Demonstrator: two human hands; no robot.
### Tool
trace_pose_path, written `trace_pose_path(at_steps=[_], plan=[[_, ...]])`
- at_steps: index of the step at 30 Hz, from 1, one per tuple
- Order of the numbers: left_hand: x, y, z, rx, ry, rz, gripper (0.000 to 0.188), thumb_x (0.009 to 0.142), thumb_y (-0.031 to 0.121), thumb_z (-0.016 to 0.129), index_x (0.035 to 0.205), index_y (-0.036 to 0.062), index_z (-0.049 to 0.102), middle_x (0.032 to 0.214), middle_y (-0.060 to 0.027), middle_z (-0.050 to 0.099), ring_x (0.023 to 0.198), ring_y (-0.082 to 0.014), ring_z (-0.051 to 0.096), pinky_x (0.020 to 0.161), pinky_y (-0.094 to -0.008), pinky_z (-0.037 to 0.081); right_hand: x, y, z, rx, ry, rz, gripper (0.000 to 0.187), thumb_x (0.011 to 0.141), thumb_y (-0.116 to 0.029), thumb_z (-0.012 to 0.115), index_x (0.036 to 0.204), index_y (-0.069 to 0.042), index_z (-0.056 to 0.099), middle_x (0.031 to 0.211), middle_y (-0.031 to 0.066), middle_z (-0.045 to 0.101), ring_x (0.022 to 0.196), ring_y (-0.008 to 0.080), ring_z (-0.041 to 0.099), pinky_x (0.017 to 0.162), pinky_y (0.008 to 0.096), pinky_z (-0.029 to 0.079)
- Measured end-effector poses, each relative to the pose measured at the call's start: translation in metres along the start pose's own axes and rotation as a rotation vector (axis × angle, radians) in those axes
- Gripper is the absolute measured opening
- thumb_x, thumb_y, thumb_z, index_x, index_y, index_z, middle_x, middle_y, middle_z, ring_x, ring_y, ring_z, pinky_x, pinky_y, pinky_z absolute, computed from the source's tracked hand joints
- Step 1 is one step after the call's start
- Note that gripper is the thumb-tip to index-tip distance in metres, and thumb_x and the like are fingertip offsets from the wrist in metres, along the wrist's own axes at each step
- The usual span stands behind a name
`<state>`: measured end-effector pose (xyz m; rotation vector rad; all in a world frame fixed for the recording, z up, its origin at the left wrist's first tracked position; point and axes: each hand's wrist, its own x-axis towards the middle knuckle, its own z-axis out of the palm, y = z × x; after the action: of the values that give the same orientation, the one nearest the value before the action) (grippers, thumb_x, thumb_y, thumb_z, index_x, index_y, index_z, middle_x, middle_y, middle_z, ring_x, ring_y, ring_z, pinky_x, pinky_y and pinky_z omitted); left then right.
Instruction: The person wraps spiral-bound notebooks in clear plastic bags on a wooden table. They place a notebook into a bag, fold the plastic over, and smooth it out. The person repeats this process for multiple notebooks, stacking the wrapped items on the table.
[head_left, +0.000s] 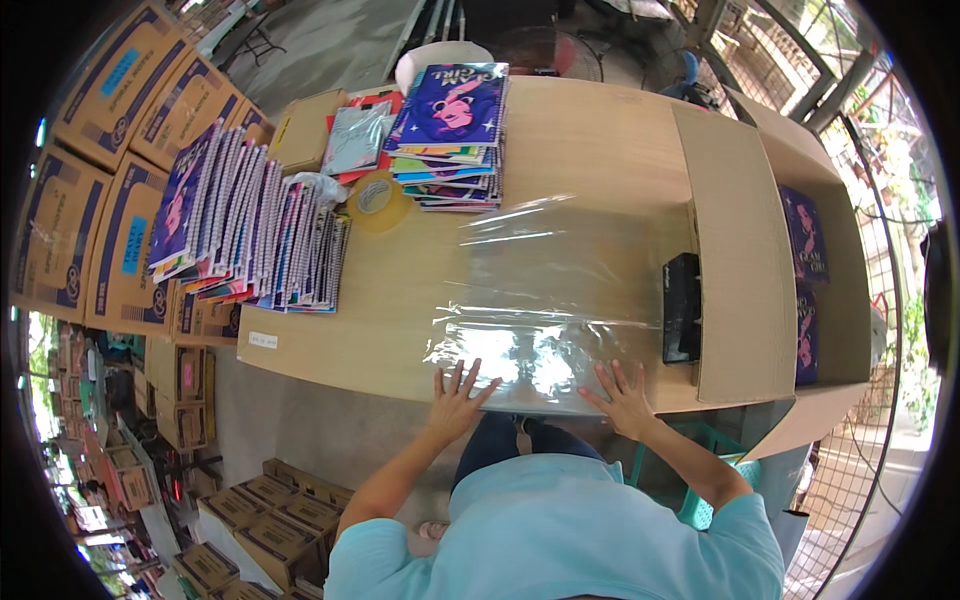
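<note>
Pale-blue shirt point(560, 520) nearest my viewpoint, its wearer facing the long side of a wood-toned table point(600, 125). Left hand point(459, 405): unclenched, fingers splayed, laid on the near left corner of a clear film point(555, 255). Right hand point(623, 400): likewise flat and spread, at the near right corner. I note the film lying on the table between and beyond both hands, wrinkled, with strong glare along its near part. Just right of it, a black block point(681, 308), beside an open carton point(742, 260); I make out purple notebooks point(803, 235) inside. Left of the film, a row of spiral notebooks point(250, 235) leans. Farther back I log a tape roll point(380, 200), then a notebook stack point(450, 115), purple cover uppermost. Beyond the table's left end, printed brown boxes point(125, 85) stand piled.
</note>
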<state>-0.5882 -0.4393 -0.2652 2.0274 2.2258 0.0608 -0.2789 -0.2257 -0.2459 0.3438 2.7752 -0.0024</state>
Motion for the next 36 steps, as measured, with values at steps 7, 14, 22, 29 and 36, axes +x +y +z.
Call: trace_pose_path(at_steps=[7, 14, 22, 29, 36], plan=[[-0.011, 0.003, -0.002, -0.048, -0.016, 0.028, 0.067, 0.085, 0.021, 0.062, 0.144, 0.0419, 0.036, 0.155, -0.0055, 0.027, 0.137, -0.0370, 0.031, 0.106, -0.0643, 0.025, -0.005, -0.005, 0.016, 0.077, 0.003, 0.100, 0.098, 0.068, -0.019, 0.076, 0.148, -0.041, 0.024, 0.159, 0.0135, 0.010, 0.143, 0.0461, 0.009, 0.102, 0.0780, 0.011], [0.037, -0.071, -0.077, -0.420, -0.121, 0.013, 0.067, 0.078, 0.018, 0.071, 0.139, 0.0256, 0.048, 0.144, -0.0063, 0.046, 0.129, -0.0277, 0.047, 0.105, -0.0449, 0.037, 0.001, 0.017, -0.070, 0.399, -0.209, 0.109, 0.099, 0.064, -0.007, 0.076, 0.148, -0.032, 0.030, 0.155, 0.0175, 0.020, 0.139, 0.0449, 0.023, 0.105, 0.0685, 0.024], [0.231, -0.232, -0.216, -1.279, 0.407, -0.597, 0.090, 0.084, 0.075, 0.045, 0.147, 0.0110, 0.034, 0.147, -0.0118, 0.039, 0.135, -0.0269, 0.035, 0.104, -0.0489, 0.032, 0.234, 0.063, -0.247, 1.662, 1.036, 0.438, 0.059, 0.089, -0.033, 0.065, 0.138, -0.004, 0.047, 0.125, 0.0145, 0.059, 0.119, 0.0232, 0.053, 0.092, 0.0388, 0.046], [0.314, -0.233, -0.256, -1.278, 0.012, -0.557, 0.101, 0.080, 0.084, 0.035, 0.149, 0.0092, 0.030, 0.153, -0.0171, 0.029, 0.141, -0.0316, 0.025, 0.108, -0.0595, 0.019, 0.383, 0.157, -0.287, 2.094, 0.250, 0.475, 0.072, 0.080, -0.050, 0.072, 0.131, -0.003, 0.049, 0.122, 0.0193, 0.060, 0.111, 0.0401, 0.057, 0.087, 0.0705, 0.041], [0.350, -0.244, -0.257, -1.288, 0.168, -0.481, 0.074, 0.082, 0.065, 0.061, 0.116, -0.0006, 0.064, 0.111, -0.0149, 0.067, 0.101, -0.0252, 0.064, 0.089, -0.0382, 0.048, 0.393, 0.154, -0.282, 2.413, 0.139, 0.188, 0.035, 0.088, -0.020, 0.066, 0.114, 0.001, 0.057, 0.103, 0.0164, 0.067, 0.086, 0.0286, 0.069, 0.081, 0.0481, 0.058]])
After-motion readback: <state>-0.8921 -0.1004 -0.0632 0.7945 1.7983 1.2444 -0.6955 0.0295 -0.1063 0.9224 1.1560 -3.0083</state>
